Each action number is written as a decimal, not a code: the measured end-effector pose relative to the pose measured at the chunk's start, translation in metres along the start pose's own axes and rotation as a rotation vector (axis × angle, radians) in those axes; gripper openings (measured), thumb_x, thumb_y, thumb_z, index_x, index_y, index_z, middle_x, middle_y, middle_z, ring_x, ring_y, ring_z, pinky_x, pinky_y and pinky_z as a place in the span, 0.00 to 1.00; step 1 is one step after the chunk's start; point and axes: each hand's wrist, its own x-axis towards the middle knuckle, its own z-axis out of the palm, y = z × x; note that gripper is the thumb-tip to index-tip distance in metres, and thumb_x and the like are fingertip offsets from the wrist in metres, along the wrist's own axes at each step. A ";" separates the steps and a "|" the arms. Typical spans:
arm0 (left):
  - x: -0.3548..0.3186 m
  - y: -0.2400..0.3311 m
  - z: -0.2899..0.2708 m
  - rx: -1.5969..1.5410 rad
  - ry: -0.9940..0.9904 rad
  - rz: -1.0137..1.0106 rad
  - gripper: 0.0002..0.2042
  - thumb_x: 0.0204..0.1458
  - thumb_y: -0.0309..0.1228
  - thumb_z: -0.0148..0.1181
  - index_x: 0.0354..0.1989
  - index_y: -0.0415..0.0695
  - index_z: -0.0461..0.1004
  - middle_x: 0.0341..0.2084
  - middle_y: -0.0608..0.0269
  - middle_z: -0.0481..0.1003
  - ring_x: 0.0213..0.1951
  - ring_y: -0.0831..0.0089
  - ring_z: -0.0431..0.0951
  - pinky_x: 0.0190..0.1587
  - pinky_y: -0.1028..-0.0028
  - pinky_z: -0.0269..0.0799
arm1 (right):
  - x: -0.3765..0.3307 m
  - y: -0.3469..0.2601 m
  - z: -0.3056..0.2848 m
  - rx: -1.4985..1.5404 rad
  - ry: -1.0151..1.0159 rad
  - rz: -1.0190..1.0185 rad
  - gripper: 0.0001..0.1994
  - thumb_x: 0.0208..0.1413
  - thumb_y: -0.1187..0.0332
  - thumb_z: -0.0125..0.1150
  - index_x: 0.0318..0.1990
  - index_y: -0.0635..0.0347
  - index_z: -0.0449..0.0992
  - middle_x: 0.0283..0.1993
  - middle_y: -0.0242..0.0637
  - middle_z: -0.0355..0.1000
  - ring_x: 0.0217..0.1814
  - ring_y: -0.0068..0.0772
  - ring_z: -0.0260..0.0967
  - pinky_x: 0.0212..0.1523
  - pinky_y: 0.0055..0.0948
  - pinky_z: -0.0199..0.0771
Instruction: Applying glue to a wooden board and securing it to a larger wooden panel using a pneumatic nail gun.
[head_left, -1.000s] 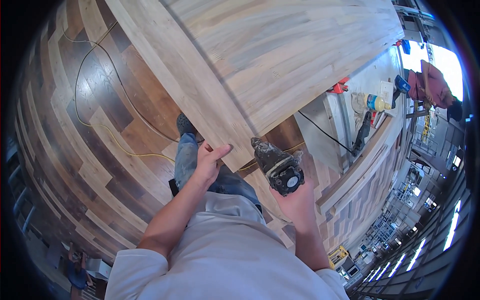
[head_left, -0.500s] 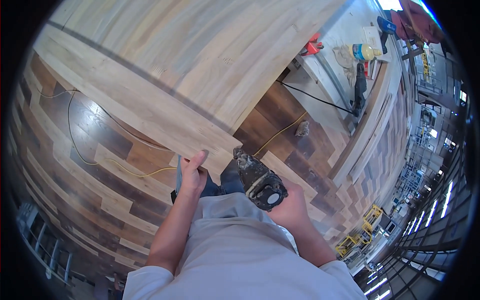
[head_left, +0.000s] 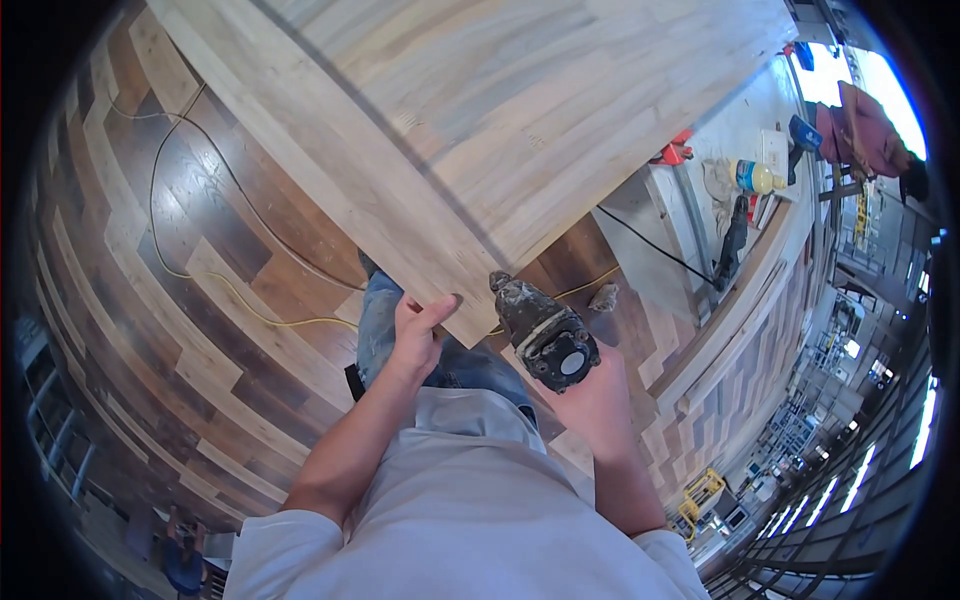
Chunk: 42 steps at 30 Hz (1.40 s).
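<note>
A broad light-wood panel [head_left: 560, 110] made of joined strips reaches in front of me, with a long plain wood board [head_left: 330, 165] along its near left edge. My left hand [head_left: 418, 335] pinches that board near its close end, thumb on top, its other fingers partly hidden below the edge. In my right hand [head_left: 595, 400] is a dark, scuffed power tool [head_left: 545, 335] with a round pale disc on its back end. The tool's narrow nose lies over the panel's near corner; whether it touches the wood, I cannot tell.
Yellow and dark cords [head_left: 255, 315] run over the plank-patterned floor [head_left: 200, 360]. At right, a bench [head_left: 735, 120] bears a red tool [head_left: 673, 150], a bottle [head_left: 750, 177] and a black tool [head_left: 733, 240]. Long timber strips [head_left: 735, 325] lie beside it. Another person [head_left: 865, 130] is at far right.
The panel and board now appear turned and shifted right in view. My left hand has come onto the board's near end from beside it. The dark tool stays in my right hand.
</note>
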 end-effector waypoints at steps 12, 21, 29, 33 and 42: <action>0.001 -0.003 0.000 -0.022 -0.009 -0.005 0.20 0.46 0.24 0.64 0.49 0.38 0.69 0.44 0.58 0.75 0.47 0.69 0.75 0.52 0.69 0.70 | -0.006 0.006 -0.008 -0.070 0.002 -0.027 0.16 0.37 0.71 0.70 0.37 0.64 0.76 0.32 0.46 0.76 0.36 0.46 0.75 0.36 0.33 0.73; 0.002 0.001 -0.001 0.009 -0.017 -0.002 0.20 0.46 0.25 0.65 0.49 0.38 0.68 0.44 0.59 0.75 0.47 0.69 0.76 0.52 0.69 0.70 | -0.016 -0.006 -0.007 -0.096 0.038 -0.028 0.15 0.37 0.72 0.70 0.36 0.64 0.77 0.33 0.45 0.76 0.35 0.45 0.76 0.36 0.31 0.73; 0.019 0.038 -0.018 0.352 0.020 -0.218 0.15 0.47 0.42 0.67 0.31 0.43 0.73 0.25 0.69 0.72 0.26 0.80 0.72 0.31 0.79 0.68 | -0.038 0.001 0.025 0.058 -0.097 0.025 0.18 0.36 0.71 0.72 0.37 0.66 0.75 0.34 0.42 0.77 0.38 0.30 0.76 0.40 0.28 0.74; 0.022 0.048 -0.016 0.537 0.041 -0.247 0.23 0.41 0.49 0.70 0.28 0.41 0.71 0.23 0.67 0.71 0.24 0.78 0.72 0.30 0.78 0.69 | -0.040 -0.006 0.032 -0.052 -0.081 -0.023 0.17 0.36 0.73 0.71 0.37 0.66 0.75 0.34 0.42 0.77 0.37 0.33 0.77 0.39 0.29 0.73; 0.011 0.065 -0.004 0.624 0.020 -0.241 0.24 0.39 0.51 0.71 0.28 0.40 0.73 0.23 0.64 0.73 0.24 0.77 0.74 0.31 0.76 0.72 | -0.041 -0.020 0.045 -0.062 -0.062 0.011 0.14 0.36 0.73 0.68 0.35 0.64 0.76 0.31 0.46 0.75 0.35 0.45 0.75 0.37 0.33 0.73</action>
